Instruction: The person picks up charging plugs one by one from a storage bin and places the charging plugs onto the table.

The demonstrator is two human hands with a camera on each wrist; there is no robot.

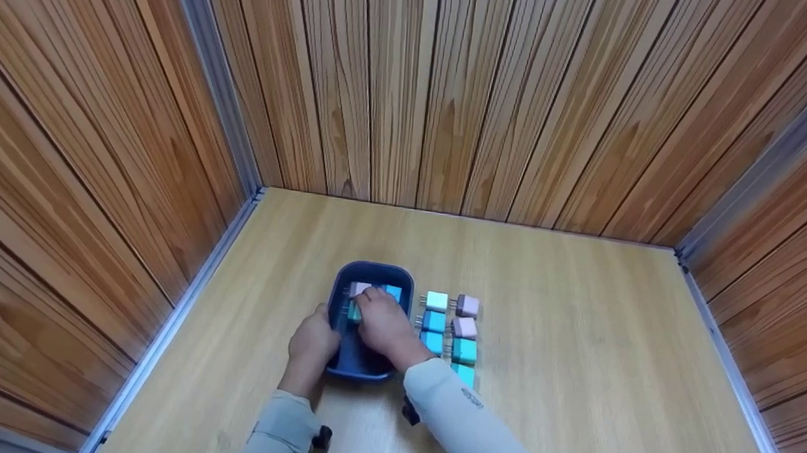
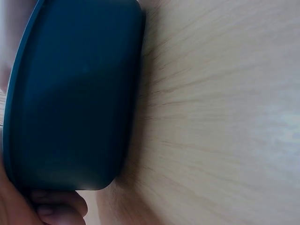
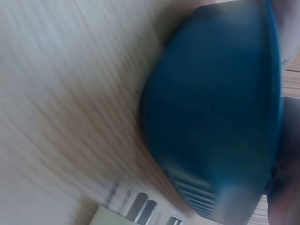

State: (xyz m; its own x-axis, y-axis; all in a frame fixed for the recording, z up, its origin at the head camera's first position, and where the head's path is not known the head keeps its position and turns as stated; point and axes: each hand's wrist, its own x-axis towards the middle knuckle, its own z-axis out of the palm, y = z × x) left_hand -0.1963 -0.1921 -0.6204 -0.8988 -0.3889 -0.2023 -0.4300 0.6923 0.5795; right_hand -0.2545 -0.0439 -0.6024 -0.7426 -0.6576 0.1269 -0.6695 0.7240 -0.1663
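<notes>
A dark blue tub (image 1: 359, 374) stands on the table, its outer wall (image 2: 79, 103) filling much of the left wrist view. My left hand (image 1: 314, 340) grips the tub's left rim, fingers curled under it. Inside the tub, my right hand (image 1: 385, 325) bends its fingers over a green charger plug (image 1: 354, 313) and pinches it; the fingertips are partly hidden. A pink charger plug (image 1: 360, 289) and a blue charger plug (image 1: 393, 292) lie at the tub's far end. In the right wrist view the tub wall (image 3: 211, 103) hides most of the right hand.
Right of the tub, several charger plugs lie in two columns, prongs to the left: a pale green plug (image 1: 436, 301), a purple plug (image 1: 467, 305), a pink plug (image 1: 464, 327), blue plugs (image 1: 433, 321) and teal plugs (image 1: 464, 351). Wood-panelled walls (image 1: 453, 103) enclose the table (image 1: 578, 349).
</notes>
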